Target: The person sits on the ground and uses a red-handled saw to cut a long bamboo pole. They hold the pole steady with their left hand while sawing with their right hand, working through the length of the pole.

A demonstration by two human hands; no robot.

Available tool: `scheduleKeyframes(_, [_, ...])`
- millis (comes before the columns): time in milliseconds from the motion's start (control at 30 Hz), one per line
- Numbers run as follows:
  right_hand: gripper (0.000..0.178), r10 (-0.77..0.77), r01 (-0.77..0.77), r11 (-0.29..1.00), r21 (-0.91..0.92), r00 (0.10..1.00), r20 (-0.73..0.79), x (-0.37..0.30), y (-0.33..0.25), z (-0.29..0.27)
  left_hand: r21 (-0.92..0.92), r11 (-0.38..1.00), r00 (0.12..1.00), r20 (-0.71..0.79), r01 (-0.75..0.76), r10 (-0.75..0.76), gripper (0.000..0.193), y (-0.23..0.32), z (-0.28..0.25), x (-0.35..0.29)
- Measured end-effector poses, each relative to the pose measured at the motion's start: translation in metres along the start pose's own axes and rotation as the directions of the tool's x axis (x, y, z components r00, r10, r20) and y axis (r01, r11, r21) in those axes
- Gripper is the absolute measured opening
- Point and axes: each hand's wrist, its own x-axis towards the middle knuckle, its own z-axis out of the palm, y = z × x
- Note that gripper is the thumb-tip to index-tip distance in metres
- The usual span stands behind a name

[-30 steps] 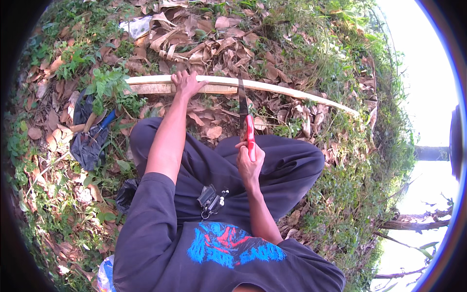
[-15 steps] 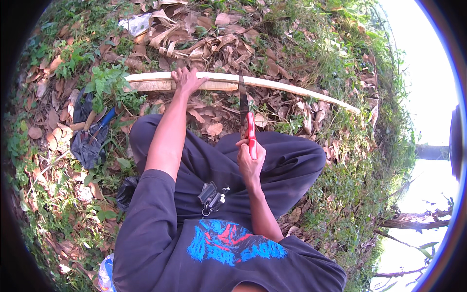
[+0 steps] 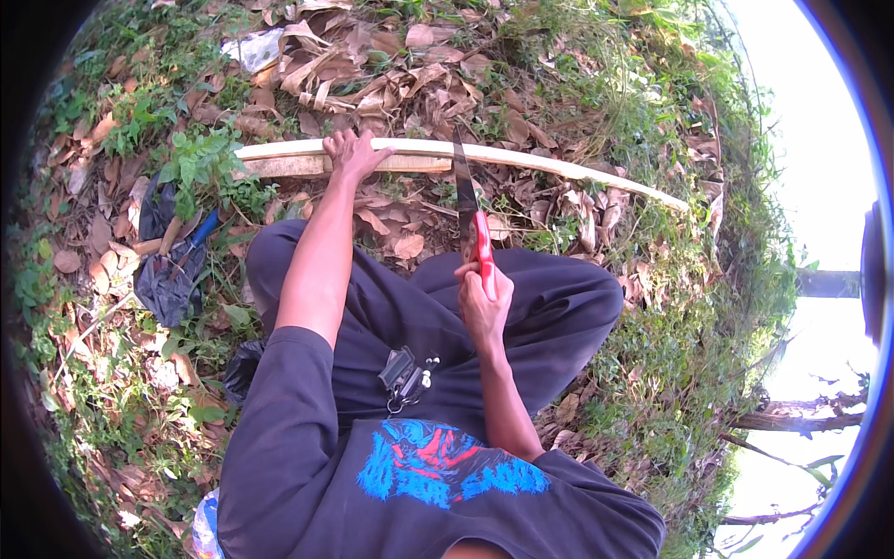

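Note:
A long pale wooden strip runs across the ground in front of my crossed legs. Under its left part lies a shorter wooden piece, whose right end is close to the saw. My left hand presses on the strip with its fingers hooked over the far edge and its thumb stretched along the wood. In my right hand is the red handle of a hand saw, gripped above my lap. The dark blade points away from me and crosses the long strip just right of the shorter piece's end.
At the left, a black plastic bag holds tools with wooden and blue handles. A leafy green plant overlaps the strip's left end. Dry leaves and grass cover the ground. A dark key-ring bundle rests on my lap.
The saw blade has shifted slightly and tilts a bit more, its handle a little further right. My left hand stays on the strip.

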Motion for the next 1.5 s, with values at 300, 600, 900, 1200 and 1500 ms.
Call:
scheduleKeyframes(300, [0.016, -0.065, 0.065, 0.998, -0.014, 0.998, 0.003, 0.056, 0.003, 0.003, -0.013, 1.000, 1.000, 0.024, 0.008, -0.008, 0.074, 0.008, -0.002, 0.004])
scheduleKeyframes(600, [0.018, 0.018, -0.019, 1.000, -0.004, 1.000, -0.004, -0.006, -0.023, 0.001, -0.056, 0.998, 0.999, 0.040, 0.027, -0.025, 0.073, 0.006, -0.004, 0.002])
scheduleKeyframes(900, [0.019, -0.140, 0.130, 0.979, -0.160, 0.988, -0.058, 0.068, -0.004, 0.014, -0.073, 0.997, 0.999, 0.047, 0.023, -0.020, 0.072, 0.015, -0.013, -0.002])
scheduleKeyframes(1200, [0.015, -0.072, 0.068, 0.991, -0.119, 0.997, -0.034, -0.001, -0.009, 0.010, -0.072, 0.996, 0.999, 0.022, 0.043, -0.042, 0.072, 0.009, -0.011, -0.002])
scheduleKeyframes(1500, [0.017, -0.172, 0.149, 0.941, -0.305, 0.984, -0.051, 0.051, 0.005, 0.019, -0.063, 0.997, 0.999, 0.033, 0.036, -0.034, 0.072, 0.012, -0.013, -0.003])
